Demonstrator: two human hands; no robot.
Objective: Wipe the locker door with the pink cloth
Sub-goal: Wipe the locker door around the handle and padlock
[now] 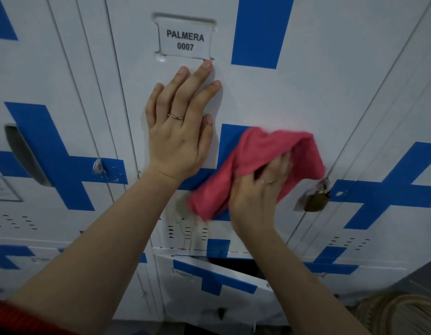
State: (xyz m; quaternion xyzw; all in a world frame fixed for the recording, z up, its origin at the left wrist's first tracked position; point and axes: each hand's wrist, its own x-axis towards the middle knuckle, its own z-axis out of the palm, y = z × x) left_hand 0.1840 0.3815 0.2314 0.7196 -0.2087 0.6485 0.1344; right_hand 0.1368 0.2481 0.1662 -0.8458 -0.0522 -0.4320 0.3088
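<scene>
Pressing the pink cloth (pixel 255 165) against the locker door (pixel 282 97), the right hand (pixel 258 189) has its fingers curled into the bunched fabric, closed around a fold at the middle of the wad. The cloth spills out above and to both sides of that hand, covering part of a blue tape cross on the door. The left hand (pixel 178 131) lies flat and fully open on the door, up and to the left of the right hand, holding nothing; its fingertips reach just below the name label (pixel 185 39). A brass padlock (pixel 316 199) hangs just to the right of the right hand, near the cloth's edge.

The cloth looks soft, light and limp, so it will likely fold and slide under the palm rather than keep a shape; a grip on the gathered middle, with the palm flattening it to the metal, should give the most contact. The door seems smooth and stiff, and the braced left hand probably keeps it from rattling. Yellowish drip streaks (pixel 187 228) show below the cloth, near the vent slots (pixel 185 232), and appear not yet wiped.
</scene>
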